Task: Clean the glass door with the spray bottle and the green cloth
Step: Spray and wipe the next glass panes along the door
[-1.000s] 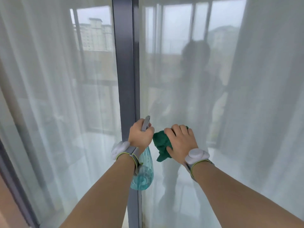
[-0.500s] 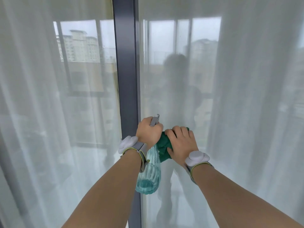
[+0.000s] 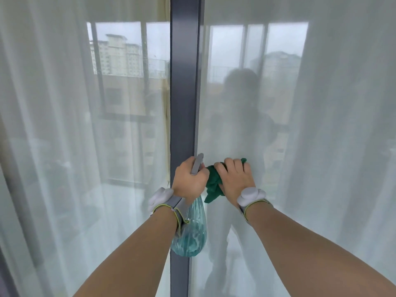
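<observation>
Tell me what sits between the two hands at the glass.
In the head view, a bunched fold of the green cloth fills the gap between the left hand, which grips the spray bottle, and the right hand, which presses the cloth.

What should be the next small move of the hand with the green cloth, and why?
Probably the right hand should slide the green cloth sideways to the right across the glass door. The cloth is bunched under that hand just beside the dark frame, and the wide pane to the right lies beyond it. The left hand only holds the spray bottle.
</observation>
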A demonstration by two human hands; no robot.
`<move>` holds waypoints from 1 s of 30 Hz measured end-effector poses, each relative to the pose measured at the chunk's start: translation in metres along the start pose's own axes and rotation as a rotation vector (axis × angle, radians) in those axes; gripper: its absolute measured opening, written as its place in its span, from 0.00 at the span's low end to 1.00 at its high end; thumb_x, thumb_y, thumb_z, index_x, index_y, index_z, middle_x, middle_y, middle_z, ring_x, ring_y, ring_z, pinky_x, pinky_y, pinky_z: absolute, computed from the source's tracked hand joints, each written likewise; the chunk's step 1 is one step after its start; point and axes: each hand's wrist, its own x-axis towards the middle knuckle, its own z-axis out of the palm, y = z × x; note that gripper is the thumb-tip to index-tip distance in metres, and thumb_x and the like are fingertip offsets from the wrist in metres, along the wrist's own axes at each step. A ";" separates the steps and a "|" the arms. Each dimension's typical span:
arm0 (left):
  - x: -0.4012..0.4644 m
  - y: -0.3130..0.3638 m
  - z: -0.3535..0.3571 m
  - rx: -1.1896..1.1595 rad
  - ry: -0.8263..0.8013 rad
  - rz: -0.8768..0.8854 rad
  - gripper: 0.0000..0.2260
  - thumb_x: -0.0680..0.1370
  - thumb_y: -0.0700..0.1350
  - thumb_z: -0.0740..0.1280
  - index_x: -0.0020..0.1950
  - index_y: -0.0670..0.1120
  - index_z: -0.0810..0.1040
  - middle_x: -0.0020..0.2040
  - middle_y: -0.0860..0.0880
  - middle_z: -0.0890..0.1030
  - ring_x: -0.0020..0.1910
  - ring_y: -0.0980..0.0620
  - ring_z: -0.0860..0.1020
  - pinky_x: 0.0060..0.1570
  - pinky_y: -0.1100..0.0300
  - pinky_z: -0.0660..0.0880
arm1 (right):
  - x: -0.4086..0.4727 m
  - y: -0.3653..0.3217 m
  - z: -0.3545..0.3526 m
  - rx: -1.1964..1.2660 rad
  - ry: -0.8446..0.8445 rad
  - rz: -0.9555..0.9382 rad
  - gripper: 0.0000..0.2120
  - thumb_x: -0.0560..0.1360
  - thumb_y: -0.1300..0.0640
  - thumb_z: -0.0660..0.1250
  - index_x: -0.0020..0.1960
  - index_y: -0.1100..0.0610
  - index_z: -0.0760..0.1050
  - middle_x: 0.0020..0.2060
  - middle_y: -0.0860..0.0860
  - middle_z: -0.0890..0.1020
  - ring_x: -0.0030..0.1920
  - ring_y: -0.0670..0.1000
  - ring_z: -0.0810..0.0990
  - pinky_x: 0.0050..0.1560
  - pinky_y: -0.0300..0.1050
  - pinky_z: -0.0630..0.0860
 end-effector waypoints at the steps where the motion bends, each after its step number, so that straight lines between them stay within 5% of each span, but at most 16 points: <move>1: 0.000 0.001 -0.001 -0.012 -0.002 0.013 0.07 0.71 0.45 0.63 0.43 0.42 0.75 0.34 0.50 0.73 0.32 0.50 0.69 0.35 0.59 0.67 | 0.009 0.006 -0.006 -0.003 0.035 0.008 0.22 0.66 0.53 0.71 0.58 0.53 0.71 0.47 0.53 0.72 0.44 0.57 0.70 0.44 0.51 0.64; 7: 0.006 -0.001 -0.003 -0.077 0.032 -0.041 0.17 0.67 0.48 0.62 0.47 0.35 0.76 0.36 0.46 0.73 0.34 0.48 0.68 0.39 0.56 0.66 | 0.048 0.025 -0.035 0.087 0.264 0.261 0.26 0.68 0.50 0.71 0.62 0.56 0.69 0.52 0.57 0.72 0.49 0.58 0.68 0.48 0.54 0.66; 15: 0.005 -0.005 0.001 -0.041 0.021 -0.027 0.05 0.73 0.42 0.65 0.43 0.40 0.75 0.35 0.47 0.74 0.34 0.47 0.69 0.37 0.57 0.68 | 0.000 -0.029 0.015 0.051 0.055 0.124 0.27 0.63 0.54 0.74 0.60 0.52 0.72 0.48 0.54 0.73 0.45 0.57 0.70 0.45 0.51 0.63; 22: 0.009 -0.010 -0.001 -0.038 0.027 -0.022 0.15 0.68 0.48 0.62 0.44 0.37 0.76 0.34 0.47 0.73 0.34 0.47 0.68 0.39 0.56 0.67 | 0.041 0.019 -0.018 0.050 0.233 0.080 0.26 0.68 0.52 0.72 0.63 0.56 0.69 0.50 0.56 0.74 0.47 0.59 0.71 0.45 0.53 0.67; 30: 0.005 -0.012 0.001 -0.055 0.023 -0.004 0.10 0.67 0.47 0.62 0.41 0.41 0.75 0.33 0.49 0.73 0.33 0.48 0.68 0.37 0.58 0.66 | 0.024 0.005 -0.002 0.107 0.246 0.168 0.29 0.65 0.54 0.74 0.63 0.56 0.67 0.52 0.58 0.73 0.49 0.59 0.69 0.47 0.53 0.67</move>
